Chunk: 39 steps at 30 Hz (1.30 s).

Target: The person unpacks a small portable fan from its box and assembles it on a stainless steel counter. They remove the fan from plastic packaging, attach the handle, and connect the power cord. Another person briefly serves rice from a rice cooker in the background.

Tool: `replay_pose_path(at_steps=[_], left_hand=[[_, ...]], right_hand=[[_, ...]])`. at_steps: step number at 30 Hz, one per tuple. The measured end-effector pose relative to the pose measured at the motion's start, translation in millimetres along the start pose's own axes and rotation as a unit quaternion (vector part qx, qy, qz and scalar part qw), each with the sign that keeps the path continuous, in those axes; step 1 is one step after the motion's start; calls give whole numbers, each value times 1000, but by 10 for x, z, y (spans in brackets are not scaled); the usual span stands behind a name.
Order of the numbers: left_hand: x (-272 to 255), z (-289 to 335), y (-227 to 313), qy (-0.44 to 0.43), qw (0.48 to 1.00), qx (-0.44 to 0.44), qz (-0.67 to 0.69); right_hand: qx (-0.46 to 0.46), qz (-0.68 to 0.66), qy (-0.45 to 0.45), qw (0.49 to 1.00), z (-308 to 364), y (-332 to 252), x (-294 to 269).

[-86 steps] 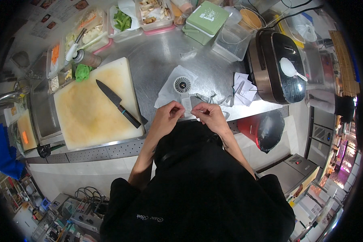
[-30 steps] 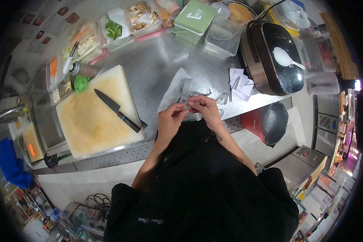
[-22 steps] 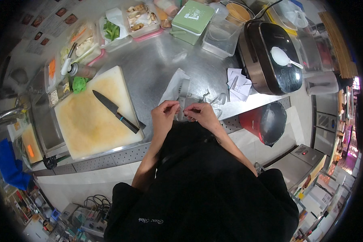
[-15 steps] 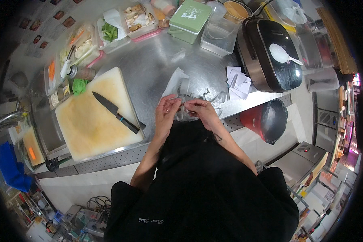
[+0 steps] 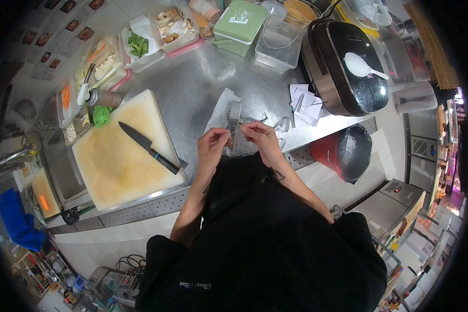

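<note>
My left hand [image 5: 211, 144] and my right hand [image 5: 261, 137] face each other over the near edge of the steel counter, both pinched. A thin pale strand [image 5: 235, 131] stretches between their fingertips; it is too fine to tell what it is. Just beyond the hands lies a crumpled white sheet or bag [image 5: 222, 108], with a grey strip-like item [image 5: 235, 110] beside it. Partly hidden by my right hand, loops of a clear or grey material [image 5: 283, 125] rest on the counter. What lies under my palms cannot be made out.
On the left, a cutting board [image 5: 122, 156] bears a black knife [image 5: 145, 145]. Food containers [image 5: 178, 44], a green box [image 5: 239, 23] and a clear tub [image 5: 276, 49] line the back. A rice cooker [image 5: 343, 67], paper slips [image 5: 306, 106] and a lined red bin [image 5: 343, 151] are right.
My hands have drawn slightly apart, and the thin strand now shows between the fingertips. The view has shifted slightly; the things on the counter stay in place.
</note>
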<state>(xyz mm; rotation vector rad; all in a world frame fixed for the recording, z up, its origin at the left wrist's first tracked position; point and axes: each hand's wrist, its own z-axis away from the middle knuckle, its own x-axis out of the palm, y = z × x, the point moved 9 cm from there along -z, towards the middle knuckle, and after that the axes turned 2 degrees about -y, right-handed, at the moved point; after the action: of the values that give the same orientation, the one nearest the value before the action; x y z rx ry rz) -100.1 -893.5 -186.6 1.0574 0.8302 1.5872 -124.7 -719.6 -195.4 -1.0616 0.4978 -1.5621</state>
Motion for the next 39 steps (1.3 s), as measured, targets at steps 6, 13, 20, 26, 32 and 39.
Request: replay_pose_path(at_steps=[6, 13, 20, 26, 32, 39], left_hand=[[-109, -28, -13, 12, 1000, -21, -5], [-84, -18, -203, -11, 988, -61, 144], [-116, -122, -78, 12, 991, 4, -132], [-89, -251, 134, 32, 905, 151, -396], [36, -310, 150, 46, 860, 148, -486], [117, -310, 202, 36, 839, 147, -522]], right_hand=[[-16, 70, -4, 997, -33, -13, -1], [66, 33, -14, 997, -45, 206, 41], [85, 16, -57, 995, -113, 366, 100], [48, 87, 39, 994, -201, 414, -181], [42, 250, 30, 967, -204, 423, -139], [22, 324, 25, 945, -217, 327, -131]])
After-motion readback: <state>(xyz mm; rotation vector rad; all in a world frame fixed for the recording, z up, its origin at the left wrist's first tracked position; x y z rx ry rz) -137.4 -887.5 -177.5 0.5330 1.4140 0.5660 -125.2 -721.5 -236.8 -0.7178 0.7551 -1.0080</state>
